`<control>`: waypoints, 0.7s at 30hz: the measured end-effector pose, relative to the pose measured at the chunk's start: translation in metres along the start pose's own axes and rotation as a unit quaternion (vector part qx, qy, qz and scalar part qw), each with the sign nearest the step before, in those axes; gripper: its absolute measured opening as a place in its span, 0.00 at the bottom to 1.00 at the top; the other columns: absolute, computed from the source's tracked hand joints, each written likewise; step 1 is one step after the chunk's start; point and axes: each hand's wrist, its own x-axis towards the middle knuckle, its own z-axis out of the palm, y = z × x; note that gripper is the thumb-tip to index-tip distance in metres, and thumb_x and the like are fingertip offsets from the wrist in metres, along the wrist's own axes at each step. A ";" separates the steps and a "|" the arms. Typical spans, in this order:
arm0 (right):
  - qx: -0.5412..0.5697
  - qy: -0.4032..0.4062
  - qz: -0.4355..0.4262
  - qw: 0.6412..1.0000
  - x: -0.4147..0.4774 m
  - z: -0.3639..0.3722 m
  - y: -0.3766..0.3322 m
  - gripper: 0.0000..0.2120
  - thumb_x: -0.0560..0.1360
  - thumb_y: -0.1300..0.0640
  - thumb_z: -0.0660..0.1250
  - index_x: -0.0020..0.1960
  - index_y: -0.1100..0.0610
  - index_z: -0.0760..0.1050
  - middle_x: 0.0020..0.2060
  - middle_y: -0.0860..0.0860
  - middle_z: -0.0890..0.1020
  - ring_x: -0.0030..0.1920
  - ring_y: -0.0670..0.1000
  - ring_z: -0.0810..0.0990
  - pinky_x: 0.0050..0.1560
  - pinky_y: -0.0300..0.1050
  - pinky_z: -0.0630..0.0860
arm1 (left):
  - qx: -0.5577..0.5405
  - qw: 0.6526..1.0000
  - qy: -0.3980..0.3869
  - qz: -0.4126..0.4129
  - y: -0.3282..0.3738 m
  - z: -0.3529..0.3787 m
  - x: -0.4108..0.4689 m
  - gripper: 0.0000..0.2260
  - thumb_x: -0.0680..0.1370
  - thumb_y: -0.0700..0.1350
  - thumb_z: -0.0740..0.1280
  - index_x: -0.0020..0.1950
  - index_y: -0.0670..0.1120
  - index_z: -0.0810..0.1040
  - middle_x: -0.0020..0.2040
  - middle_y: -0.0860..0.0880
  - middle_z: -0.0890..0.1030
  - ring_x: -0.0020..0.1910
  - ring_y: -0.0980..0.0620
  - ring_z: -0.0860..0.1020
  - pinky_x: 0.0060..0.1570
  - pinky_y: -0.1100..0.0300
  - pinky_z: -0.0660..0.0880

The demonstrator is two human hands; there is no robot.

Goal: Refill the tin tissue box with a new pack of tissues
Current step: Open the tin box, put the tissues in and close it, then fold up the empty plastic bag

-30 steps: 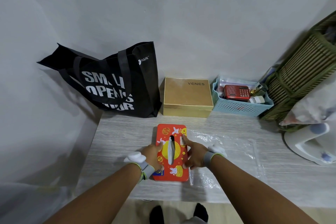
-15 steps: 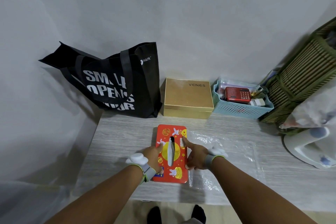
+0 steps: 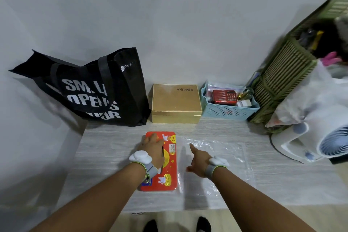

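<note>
Head view: left hand [image 3: 151,147] lies flat on the red tin [image 3: 165,164], fingers spread over its far end, gripping nothing. Right hand [image 3: 197,160] hovers beside the tin above clear plastic [image 3: 222,158], forefinger out, empty. The tin lies closed on the table [image 3: 105,148]. Best to pin it with the left and work the lid evenly from both ends.

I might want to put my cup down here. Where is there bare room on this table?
Bare wood lies left of the red tin, below the black bag. More lies between the clear plastic sheet and the white fan. The back row, from the bag past the gold box to the blue basket, is crowded.
</note>
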 end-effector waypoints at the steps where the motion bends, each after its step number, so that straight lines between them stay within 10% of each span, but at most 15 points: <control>1: -0.001 0.002 0.007 1.000 -0.002 -0.004 0.012 0.53 0.70 0.44 0.75 0.80 0.49 0.42 0.55 0.54 0.84 0.56 0.53 0.82 0.58 0.45 0.76 | 0.010 1.000 -0.001 0.005 0.006 0.000 0.003 0.34 0.73 0.57 0.66 0.77 0.54 0.59 0.80 0.45 0.53 0.76 0.37 0.57 0.72 0.44 0.60; 8: 0.014 0.032 0.059 0.998 -0.019 -0.039 0.094 0.40 0.72 0.44 0.72 0.78 0.50 0.58 0.65 0.53 0.80 0.68 0.53 0.75 0.67 0.42 0.70 | 0.010 1.000 0.028 -0.004 0.066 0.012 0.020 0.30 0.73 0.57 0.66 0.74 0.55 0.64 0.78 0.48 0.57 0.74 0.42 0.61 0.71 0.49 0.62; 21: 0.037 0.054 0.212 0.975 -0.024 -0.070 0.199 0.27 0.72 0.47 0.69 0.65 0.58 0.68 0.61 0.58 0.75 0.59 0.59 0.78 0.59 0.50 0.75 | -0.044 0.997 -0.056 -0.013 0.155 0.059 0.024 0.22 0.74 0.50 0.67 0.68 0.51 0.72 0.67 0.48 0.71 0.64 0.45 0.72 0.62 0.53 0.71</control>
